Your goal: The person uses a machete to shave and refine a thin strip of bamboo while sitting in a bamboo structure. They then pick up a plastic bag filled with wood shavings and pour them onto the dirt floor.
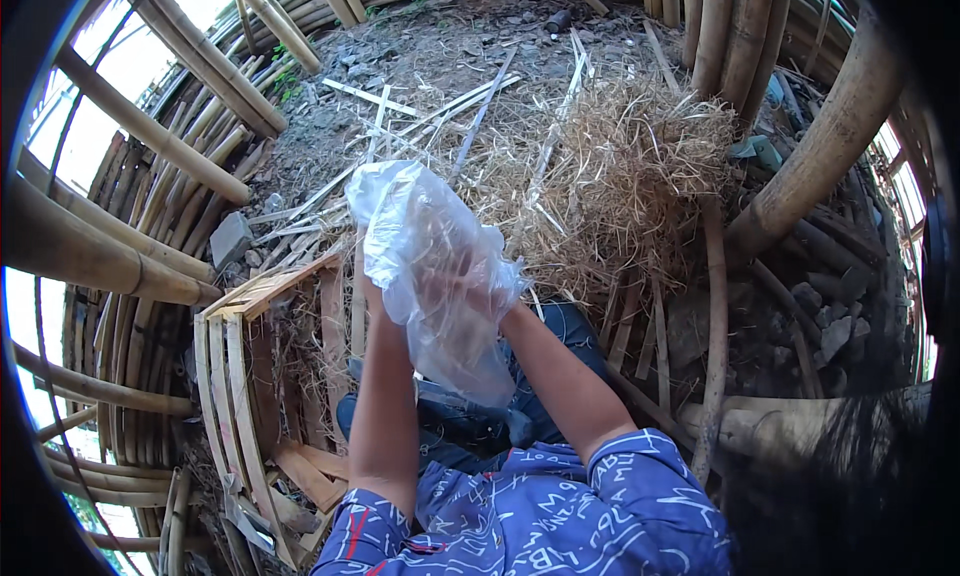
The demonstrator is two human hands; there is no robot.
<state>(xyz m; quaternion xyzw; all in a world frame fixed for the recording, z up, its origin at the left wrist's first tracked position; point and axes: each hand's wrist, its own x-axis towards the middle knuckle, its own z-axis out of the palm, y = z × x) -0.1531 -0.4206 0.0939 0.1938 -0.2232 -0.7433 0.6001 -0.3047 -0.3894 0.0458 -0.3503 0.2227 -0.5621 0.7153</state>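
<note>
A crumpled, see-through plastic bag (pixel 425 216) is held up in front of me, its lower end drooping over my lap. My left hand (pixel 385 301) is on the bag's left side, mostly covered by the bunched film. From the right, my right hand (pixel 485 294) grips it too, and skin shows dimly through the plastic. The film blurs the fingers of both hands, and I cannot tell whether they are inside or behind it. Nothing else can be made out in the bag.
A slatted wooden crate (pixel 235 376) with straw in it stands at my left. Ahead lies a heap of dry straw (pixel 630 166) beside scattered thin wooden strips (pixel 480 111). Bamboo poles (pixel 820 166) rise around me. A grey block (pixel 231 241) rests beyond the crate.
</note>
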